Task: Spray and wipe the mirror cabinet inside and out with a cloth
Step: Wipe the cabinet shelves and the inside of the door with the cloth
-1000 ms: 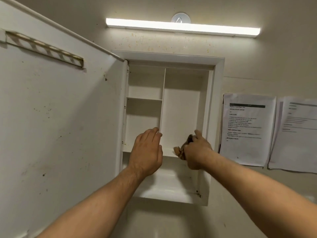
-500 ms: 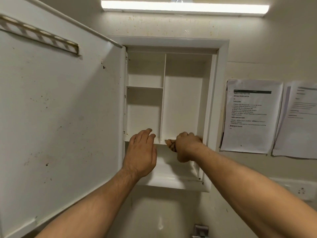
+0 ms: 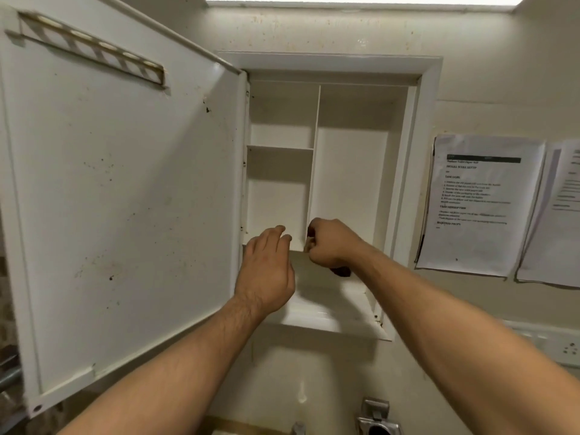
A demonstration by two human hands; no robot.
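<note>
The white wall cabinet [image 3: 426,127] stands open, its shelves bare. Its door [image 3: 119,196] swings out to the left, the stained inner face toward me. My right hand [image 3: 329,243] is a fist shut on a small brown cloth [image 3: 340,271], pressed at the front edge of the middle shelf by the vertical divider. Only bits of the cloth show, below and left of the fist. My left hand [image 3: 266,271] hovers just left of it with fingers loosely apart, holding nothing, in front of the lower left compartment.
Printed paper sheets [image 3: 480,205] hang on the wall right of the cabinet. A light bar [image 3: 361,0] glows above. A wall socket [image 3: 568,350] sits at lower right, and a metal fitting [image 3: 376,419] and tap are below.
My right hand slid the cloth leftward along the middle shelf edge toward the divider. The view tipped downward, so the cabinet sits higher in frame. My left hand stayed close by.
</note>
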